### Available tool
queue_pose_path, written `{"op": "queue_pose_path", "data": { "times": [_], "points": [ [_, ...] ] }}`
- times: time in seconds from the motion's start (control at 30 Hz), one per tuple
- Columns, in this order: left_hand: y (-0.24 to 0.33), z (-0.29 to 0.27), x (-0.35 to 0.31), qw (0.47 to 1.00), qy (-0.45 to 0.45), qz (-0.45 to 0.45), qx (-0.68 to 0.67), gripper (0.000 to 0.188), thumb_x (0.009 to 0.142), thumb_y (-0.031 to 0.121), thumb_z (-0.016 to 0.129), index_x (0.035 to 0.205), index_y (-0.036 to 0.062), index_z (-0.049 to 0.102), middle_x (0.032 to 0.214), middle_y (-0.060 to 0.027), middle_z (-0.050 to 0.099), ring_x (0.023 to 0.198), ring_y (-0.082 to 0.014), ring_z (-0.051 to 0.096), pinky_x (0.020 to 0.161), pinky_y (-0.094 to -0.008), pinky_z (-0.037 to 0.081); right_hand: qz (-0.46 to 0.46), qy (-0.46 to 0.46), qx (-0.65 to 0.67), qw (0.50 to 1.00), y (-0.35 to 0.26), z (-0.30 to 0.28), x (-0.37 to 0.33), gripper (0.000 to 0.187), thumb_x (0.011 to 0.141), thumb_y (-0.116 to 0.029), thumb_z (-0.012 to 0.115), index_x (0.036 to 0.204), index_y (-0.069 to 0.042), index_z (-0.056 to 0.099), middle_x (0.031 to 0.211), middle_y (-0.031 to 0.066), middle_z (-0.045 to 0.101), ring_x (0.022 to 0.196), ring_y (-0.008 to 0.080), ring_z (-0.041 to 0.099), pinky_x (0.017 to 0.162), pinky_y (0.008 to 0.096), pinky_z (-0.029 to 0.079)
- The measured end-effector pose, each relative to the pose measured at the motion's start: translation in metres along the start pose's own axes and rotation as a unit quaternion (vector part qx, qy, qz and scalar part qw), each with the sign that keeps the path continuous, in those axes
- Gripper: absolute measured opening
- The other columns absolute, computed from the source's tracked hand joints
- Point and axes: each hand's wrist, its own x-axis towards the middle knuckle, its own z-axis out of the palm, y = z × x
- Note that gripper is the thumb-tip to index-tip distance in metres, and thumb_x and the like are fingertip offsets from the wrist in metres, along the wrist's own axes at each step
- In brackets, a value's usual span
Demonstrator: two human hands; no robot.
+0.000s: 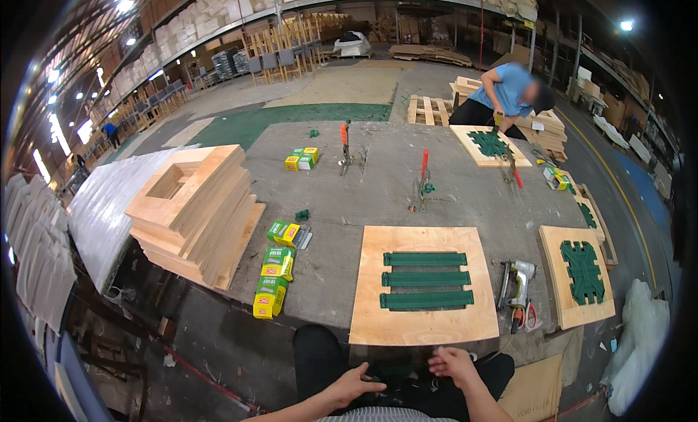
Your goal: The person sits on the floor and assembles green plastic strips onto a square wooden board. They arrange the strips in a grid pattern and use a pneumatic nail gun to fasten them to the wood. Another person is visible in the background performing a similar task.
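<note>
Above my lap, my left hand (pixel 354 385) is open, thumb and fingers apart, with nothing visible in it. My right hand (pixel 454 365) has its fingers curled together near the table's front edge; whatever they may hold cannot be made out. Dark material lies between the hands, hard to tell from my dark trousers. Just beyond them, a square plywood frame (pixel 422 327) lies on the table (pixel 334 204). Three dark green webbing straps (pixel 426 279) cross its opening from side to side. A staple gun (pixel 520 280) and red-handled scissors (pixel 531 316) lie right of the frame.
Plywood frames (pixel 211 204) are stacked at the left, beside green-yellow boxes (pixel 276 269). A frame with woven green straps (pixel 582 273) lies at the right. Red-handled clamps (pixel 424 171) stand mid-table. Across the table, a person in blue (pixel 505 94) works on another webbed frame (pixel 472 149).
</note>
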Motion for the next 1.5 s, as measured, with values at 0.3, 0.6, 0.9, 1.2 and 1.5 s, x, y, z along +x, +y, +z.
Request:
{"op": "queue_pose_path", "data": {
  "times": [0.3, 0.6, 0.9, 1.2, 1.5],
  "points": [
    [0.15, 0.024, 0.083, 0.883, 0.046, 0.361, 0.296, 0.053, 0.098, 0.015, 0.065, 0.148, 0.0074, 0.053, 0.142, -0.0165, 0.059, 0.125, -0.0357, 0.059, 0.109, -0.0378, 0.045, -0.285, 0.041, -0.125, 0.95, -0.113, -0.032, 0.001, 0.019, 0.103, -0.017, 0.064, 0.107, 0.002, 0.067, 0.081, 0.008, 0.071, 0.069, 0.0135, 0.066, 0.066, 0.0274, 0.053],
    [0.181, -0.056, 0.19, 0.594, 0.197, 0.438, 0.645, 0.045, 0.103, 0.032, 0.058, 0.147, 0.0231, 0.056, 0.16, -0.0024, 0.044, 0.149, -0.0362, 0.035, 0.123, -0.0572, 0.026, -0.567, 0.16, -0.409, 0.697, -0.359, 0.066, 0.145, 0.048, 0.103, -0.03, 0.06, 0.144, -0.004, 0.056, 0.142, 0.0231, 0.059, 0.134, 0.0355, 0.055, 0.113, 0.0437, 0.042],
    [0.186, -0.054, 0.199, 0.629, 0.132, 0.404, 0.651, 0.057, 0.097, 0.03, 0.065, 0.151, 0.0202, 0.05, 0.163, -0.0043, 0.037, 0.153, -0.0356, 0.028, 0.123, -0.0588, 0.024, -0.439, 0.189, -0.524, 0.705, -0.499, 0.121, 0.32, 0.071, 0.108, -0.051, 0.04, 0.161, -0.007, 0.029, 0.163, 0.0216, 0.036, 0.149, 0.0402, 0.036, 0.122, 0.0492, 0.029],
    [0.19, -0.06, 0.201, 0.664, 0.102, 0.358, 0.648, 0.071, 0.091, 0.026, 0.071, 0.156, 0.0241, 0.042, 0.168, -0.0033, 0.029, 0.157, -0.035, 0.02, 0.125, -0.0588, 0.02, -0.289, 0.187, -0.632, 0.695, -0.486, 0.142, 0.412, 0.071, 0.105, -0.061, 0.035, 0.163, -0.02, 0.029, 0.165, 0.0182, 0.033, 0.148, 0.0401, 0.038, 0.121, 0.0579, 0.03],
    [0.184, -0.063, 0.199, 0.676, 0.11, 0.339, 0.644, 0.074, 0.09, 0.027, 0.073, 0.157, 0.0246, 0.041, 0.169, -0.0025, 0.025, 0.158, -0.0341, 0.015, 0.125, -0.0584, 0.018, -0.275, 0.107, -0.585, 0.755, -0.457, 0.154, 0.433, 0.073, 0.105, -0.062, 0.034, 0.163, -0.018, 0.03, 0.166, 0.0195, 0.031, 0.152, 0.0411, 0.032, 0.124, 0.0519, 0.025]
  ]
}}
